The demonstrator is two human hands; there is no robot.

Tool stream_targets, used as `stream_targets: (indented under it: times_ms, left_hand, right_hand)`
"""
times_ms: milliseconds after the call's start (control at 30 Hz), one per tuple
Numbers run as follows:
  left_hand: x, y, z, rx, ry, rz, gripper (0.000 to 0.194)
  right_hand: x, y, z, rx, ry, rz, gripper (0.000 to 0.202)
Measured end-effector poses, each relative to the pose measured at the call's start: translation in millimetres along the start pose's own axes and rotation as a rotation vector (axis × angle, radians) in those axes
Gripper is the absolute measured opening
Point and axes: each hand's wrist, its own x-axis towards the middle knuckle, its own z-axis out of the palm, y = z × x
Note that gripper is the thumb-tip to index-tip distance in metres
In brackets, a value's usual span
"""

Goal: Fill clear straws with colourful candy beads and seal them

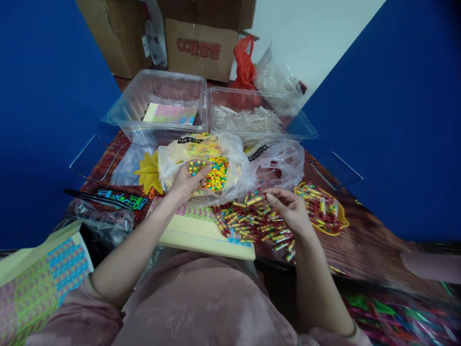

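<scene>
Loosely, the left grip cups colourful beads; the right grip is nearly pinched together (contents unclear).

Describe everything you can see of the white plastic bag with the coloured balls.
The bag looks thin, whitish and translucent, crumpled and bulging, with yellow print and a black lettered band near its far edge. Small balls, mostly yellow and orange with some green and blue, show at its opening. The left hand is there, thumb against the balls; its other fingers are mostly hidden. The bag lies between a yellow pointed piece on the left and a second whitish bag on the right.
</scene>
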Motion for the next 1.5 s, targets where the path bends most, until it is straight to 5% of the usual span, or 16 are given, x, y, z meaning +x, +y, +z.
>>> stream_targets:
  times_ms: [200, 400, 567, 667, 1000, 1167, 1267, 1400, 1500]
  left_hand:
    - [-0.7, 3.9, 0.2, -0.020, -0.019, -0.037, 0.054]
    - [-1.0, 5.7, 1.1, -0.042, -0.015, -0.052, 0.057]
    - [1.0, 1.2, -1.0, -0.037, -0.017, -0.051, 0.057]
    - [1.2, -0.3, -2.1, -0.027, -0.028, -0.048, 0.054]
    - [-1.8, -1.0, -7.1, -0.046, -0.100, -0.062, 0.053]
    - [-3.0, 1.9, -7.9, -0.093, -0.119, -0.115, 0.055]
    - [-2.7, 6.1, -7.7, -0.104, -0.133, -0.167, 0.054]
    - [-1.6, 10.6, -8.3, -0.112, -0.158, -0.201, 0.051]
    - [-1.1, 10.5, -8.7, -0.122, -0.161, -0.193, 0.047]
  right_hand:
    - [-12.1, 28.1, -1.6, -0.251, -0.051, -0.008, 0.036]
    - [43.5, 23.1, -12.0, -0.676, 0.164, -0.246, 0.027]
    - [117.1, 28.8, 8.8, -1.094, 0.000, 0.049, 0.031]
    - [145.3, 35.5, 27.5, -1.170, -0.038, 0.103, 0.032]
    - [151.3, 35.2, 27.5, -1.261, -0.125, 0.131, 0.028]
    - [121.1, 25.6, -1.0, -1.133, 0.002, 0.068, 0.024]
    - [93.6, 8.2, -9.2, -0.761, 0.130, -0.026, 0.030]
    - [65.9, -30.2, 21.9, -0.168, 0.002, -0.158, 0.039]
    - [61.8, -49.4, 64.1, -0.086, -0.139, -0.336, 0.028]
